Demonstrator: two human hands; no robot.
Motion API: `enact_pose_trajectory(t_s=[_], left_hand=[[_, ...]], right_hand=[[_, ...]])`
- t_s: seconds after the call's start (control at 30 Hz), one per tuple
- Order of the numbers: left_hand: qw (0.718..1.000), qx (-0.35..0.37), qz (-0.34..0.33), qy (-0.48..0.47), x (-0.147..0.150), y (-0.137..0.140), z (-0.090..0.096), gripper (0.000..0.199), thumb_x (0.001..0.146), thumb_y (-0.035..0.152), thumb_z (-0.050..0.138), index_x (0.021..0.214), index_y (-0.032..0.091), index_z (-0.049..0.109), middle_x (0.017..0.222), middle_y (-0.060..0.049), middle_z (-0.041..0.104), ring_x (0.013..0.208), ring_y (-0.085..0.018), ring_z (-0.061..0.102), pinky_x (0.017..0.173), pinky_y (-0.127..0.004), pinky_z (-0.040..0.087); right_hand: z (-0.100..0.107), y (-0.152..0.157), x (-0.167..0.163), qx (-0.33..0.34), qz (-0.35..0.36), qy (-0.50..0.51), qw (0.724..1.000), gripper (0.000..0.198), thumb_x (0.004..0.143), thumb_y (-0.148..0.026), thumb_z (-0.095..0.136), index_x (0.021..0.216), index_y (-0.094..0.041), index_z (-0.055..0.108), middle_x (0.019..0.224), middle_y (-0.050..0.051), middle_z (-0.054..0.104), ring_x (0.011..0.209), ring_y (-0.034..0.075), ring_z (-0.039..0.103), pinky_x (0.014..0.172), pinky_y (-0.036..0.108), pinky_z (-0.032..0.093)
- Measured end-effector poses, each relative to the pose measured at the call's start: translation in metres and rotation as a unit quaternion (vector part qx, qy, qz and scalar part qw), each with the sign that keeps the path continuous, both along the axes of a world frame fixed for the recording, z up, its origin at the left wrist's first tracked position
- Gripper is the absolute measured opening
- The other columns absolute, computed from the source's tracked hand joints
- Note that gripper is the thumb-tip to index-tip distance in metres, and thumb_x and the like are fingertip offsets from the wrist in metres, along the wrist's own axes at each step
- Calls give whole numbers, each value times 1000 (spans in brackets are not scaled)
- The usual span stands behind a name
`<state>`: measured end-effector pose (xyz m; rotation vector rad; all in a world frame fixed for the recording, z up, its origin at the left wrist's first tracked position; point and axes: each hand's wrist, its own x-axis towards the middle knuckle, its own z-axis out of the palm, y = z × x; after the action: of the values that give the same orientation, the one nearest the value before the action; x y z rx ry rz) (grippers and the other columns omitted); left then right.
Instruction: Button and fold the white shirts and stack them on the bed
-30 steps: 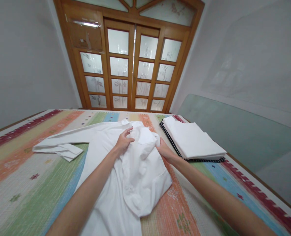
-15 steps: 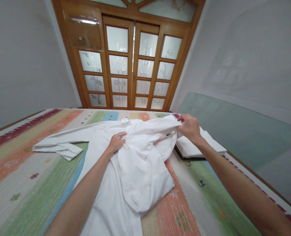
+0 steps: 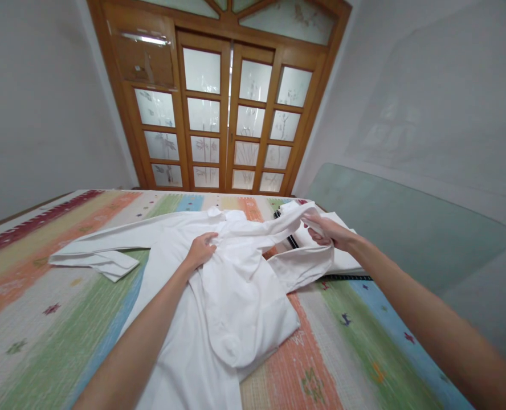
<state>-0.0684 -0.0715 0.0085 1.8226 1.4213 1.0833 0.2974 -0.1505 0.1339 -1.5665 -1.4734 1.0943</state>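
A white long-sleeved shirt (image 3: 244, 296) lies spread over a striped, patterned cover, its collar at the far side. One sleeve (image 3: 94, 250) stretches out to the left with its end doubled back. My left hand (image 3: 202, 249) is closed on the shirt fabric near the middle, below the collar. Off to the right, my right hand (image 3: 325, 229) grips the other sleeve, which is lifted and loops down beneath the hand. Part of the front is folded over to the right in loose creases.
Behind my right hand lies a stack of folded white cloth (image 3: 349, 262) with a black edge under it. The striped cover (image 3: 26, 319) spreads on both sides. A pale green panel (image 3: 407, 210) leans along the right wall, and wooden glazed doors (image 3: 225, 114) stand beyond.
My right hand has moved slightly right and down, drawing the sleeve out into a longer loop over the folded stack. My left hand stays at about the same spot on the shirt.
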Motion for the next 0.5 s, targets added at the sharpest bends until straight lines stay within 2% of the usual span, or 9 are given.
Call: enact_pose_trajectory(t_s=[0.07, 0.13, 0.17, 0.23, 0.3, 0.37, 0.4, 0.47, 0.5], left_hand=[[1000, 3, 1, 6, 0, 1, -1, 52, 59, 10, 54, 107, 17, 73, 119, -6, 70, 97, -21, 67, 96, -33, 49], [1000, 8, 3, 14, 0, 2, -2, 51, 59, 11, 55, 105, 19, 73, 117, -5, 71, 96, -21, 67, 96, -32, 49], [1000, 11, 2, 19, 1, 3, -3, 50, 59, 11, 55, 105, 19, 74, 116, -4, 72, 97, -22, 67, 96, -32, 49], [999, 19, 2, 29, 1, 4, -4, 50, 59, 12, 56, 105, 20, 74, 114, -4, 72, 99, -22, 66, 97, -32, 48], [999, 25, 0, 40, 1, 3, -4, 51, 59, 13, 56, 106, 19, 73, 113, -4, 73, 98, -22, 66, 96, -31, 48], [998, 29, -8, 49, 2, 1, -4, 51, 60, 13, 56, 108, 19, 73, 113, -5, 72, 95, -22, 67, 95, -31, 49], [998, 30, -13, 51, 3, 0, -3, 51, 60, 13, 57, 108, 19, 74, 113, -5, 72, 94, -22, 67, 94, -31, 49], [998, 26, -19, 46, 4, -4, -2, 47, 60, 15, 60, 104, 20, 75, 111, -5, 73, 91, -23, 67, 91, -31, 50], [999, 19, -21, 39, 4, -5, -1, 43, 60, 17, 62, 101, 21, 76, 107, -5, 74, 90, -23, 67, 90, -31, 50]], right_hand=[[24, 5, 17, 64, 8, -155, 986, 41, 62, -55, 78, 74, -20, 60, 48, -6, 48, 40, 10, 38, 42, 22, 29], [52, 10, 35, 134, 15, -308, 942, 36, 56, -40, 82, 79, -20, 64, 60, -3, 58, 55, 14, 52, 53, 25, 38], [66, 12, 44, 164, 0, -378, 911, 30, 61, -36, 79, 81, -20, 64, 63, -2, 60, 60, 16, 55, 57, 26, 39], [92, 14, 58, 244, -40, -498, 831, 18, 70, -24, 68, 87, -20, 64, 70, 2, 60, 69, 19, 56, 66, 31, 41], [108, 13, 69, 333, -68, -575, 745, 20, 73, -12, 57, 90, -20, 63, 82, 8, 62, 83, 24, 56, 78, 35, 41], [112, 10, 77, 389, -80, -620, 677, 25, 75, -7, 50, 92, -20, 62, 96, 13, 62, 99, 28, 53, 88, 41, 39], [108, 9, 82, 393, -83, -639, 656, 26, 76, -7, 48, 93, -20, 62, 100, 15, 62, 104, 29, 51, 91, 43, 38], [89, 10, 91, 356, -84, -671, 645, 27, 79, -8, 47, 98, -17, 63, 105, 18, 63, 109, 33, 49, 92, 47, 36], [75, 11, 96, 318, -84, -681, 654, 29, 77, -7, 50, 101, -15, 64, 106, 20, 63, 110, 34, 50, 91, 48, 37]])
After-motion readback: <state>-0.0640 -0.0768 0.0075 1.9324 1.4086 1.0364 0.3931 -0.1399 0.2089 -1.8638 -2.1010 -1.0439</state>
